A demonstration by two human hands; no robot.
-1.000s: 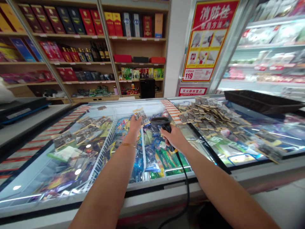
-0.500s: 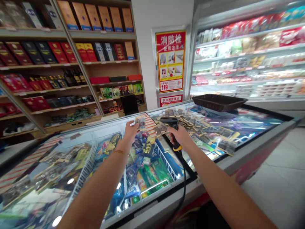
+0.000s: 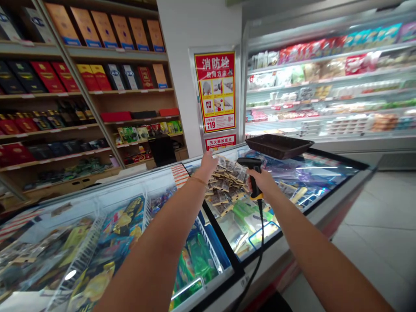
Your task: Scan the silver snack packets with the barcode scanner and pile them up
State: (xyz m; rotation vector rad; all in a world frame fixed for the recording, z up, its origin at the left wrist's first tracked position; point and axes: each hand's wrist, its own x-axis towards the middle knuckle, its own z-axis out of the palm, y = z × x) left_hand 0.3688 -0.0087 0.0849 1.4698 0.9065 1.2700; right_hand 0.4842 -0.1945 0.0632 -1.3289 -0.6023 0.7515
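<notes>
My right hand (image 3: 261, 184) is wrapped round the grip of a black and yellow barcode scanner (image 3: 250, 164), its head pointing left. A black cable (image 3: 261, 234) hangs from the scanner's base. My left hand (image 3: 208, 165) reaches to the far left of a heap of small flat packets (image 3: 224, 186) on the freezer's glass top. Its fingers look closed at the edge of a small clear packet (image 3: 222, 162); blur hides the exact grip. The scanner is just right of the heap, apart from my left hand.
A dark shallow tray (image 3: 279, 146) sits at the back right of the freezer (image 3: 224, 234). Bagged goods and white wire baskets (image 3: 87, 242) show under the glass. Shelves of boxes (image 3: 133, 93) stand behind on the left, a lit chiller (image 3: 325, 93) on the right.
My left hand has moved right, from beside the striped strip with a small packet to the heap. The scanner has moved slightly right with my right hand. The view has swung right.
</notes>
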